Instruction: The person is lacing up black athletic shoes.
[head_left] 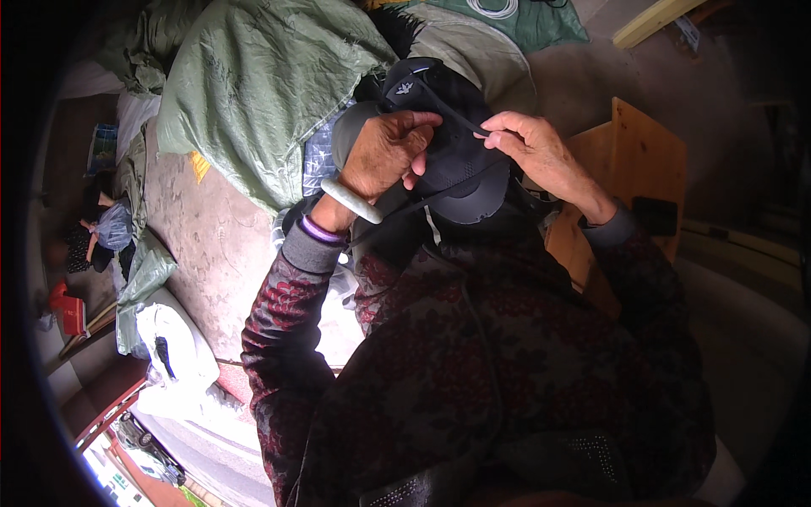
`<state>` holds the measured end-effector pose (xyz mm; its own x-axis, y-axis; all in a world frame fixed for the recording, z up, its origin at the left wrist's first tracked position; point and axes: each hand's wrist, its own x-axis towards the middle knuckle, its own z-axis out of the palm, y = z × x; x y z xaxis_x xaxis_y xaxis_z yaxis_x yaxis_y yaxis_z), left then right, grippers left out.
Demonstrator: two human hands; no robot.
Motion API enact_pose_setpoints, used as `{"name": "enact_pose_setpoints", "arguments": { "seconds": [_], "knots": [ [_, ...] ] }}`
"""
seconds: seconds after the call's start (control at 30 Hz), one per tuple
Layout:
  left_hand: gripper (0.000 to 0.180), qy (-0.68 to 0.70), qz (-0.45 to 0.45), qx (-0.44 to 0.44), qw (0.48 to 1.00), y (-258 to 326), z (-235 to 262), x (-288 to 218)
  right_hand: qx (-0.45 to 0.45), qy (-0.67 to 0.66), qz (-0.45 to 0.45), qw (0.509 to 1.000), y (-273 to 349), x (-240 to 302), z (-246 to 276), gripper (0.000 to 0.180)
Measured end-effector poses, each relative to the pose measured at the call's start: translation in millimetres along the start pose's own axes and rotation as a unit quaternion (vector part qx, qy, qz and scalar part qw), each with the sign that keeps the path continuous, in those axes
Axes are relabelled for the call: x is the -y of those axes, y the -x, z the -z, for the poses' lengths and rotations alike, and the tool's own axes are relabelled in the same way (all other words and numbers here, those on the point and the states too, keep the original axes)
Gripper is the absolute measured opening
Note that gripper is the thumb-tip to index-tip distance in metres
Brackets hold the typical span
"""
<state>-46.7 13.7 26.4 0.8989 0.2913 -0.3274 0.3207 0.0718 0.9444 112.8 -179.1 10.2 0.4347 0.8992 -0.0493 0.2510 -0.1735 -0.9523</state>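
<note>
- Head view: black shoe (452, 156) sits right between both hands, up at chest height.
- Left hand (384, 156) is wrapped around its left side, fingers curled on the upper.
- Right hand (532, 148) pinches a black lace (460, 122) over the shoe.
- Green sack (253, 93) lies just behind, wooden board (646, 160) off to the right.

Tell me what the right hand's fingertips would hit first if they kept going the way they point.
The right hand points leftward, pinching a thin black strap over the dark shoe. Going on, its fingertips would probably meet the left hand fingers first, though depth is unclear.
</note>
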Motion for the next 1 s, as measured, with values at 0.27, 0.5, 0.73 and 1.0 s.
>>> {"name": "enact_pose_setpoints", "arguments": {
  "seconds": [0.27,0.5,0.73,1.0],
  "knots": [
    [0.036,0.112,0.069,0.039,0.991,-4.5,7.6,-7.6,0.048,0.049,-0.018,0.997,0.9,7.3,7.2,0.020],
    [0.034,-0.006,0.056,0.047,0.997,-14.0,5.5,-13.7,0.045,0.081,0.010,0.996,0.7,2.3,5.2,0.020],
    [0.027,-0.080,0.103,0.082,0.988,-20.7,-1.8,-26.8,-0.007,0.056,0.057,0.997,1.0,-3.1,-2.6,0.021],
    [0.025,-0.084,0.140,0.103,0.981,-35.1,4.6,-17.5,0.025,0.078,0.002,0.997,2.1,0.6,-5.2,0.021]
  ]
}}
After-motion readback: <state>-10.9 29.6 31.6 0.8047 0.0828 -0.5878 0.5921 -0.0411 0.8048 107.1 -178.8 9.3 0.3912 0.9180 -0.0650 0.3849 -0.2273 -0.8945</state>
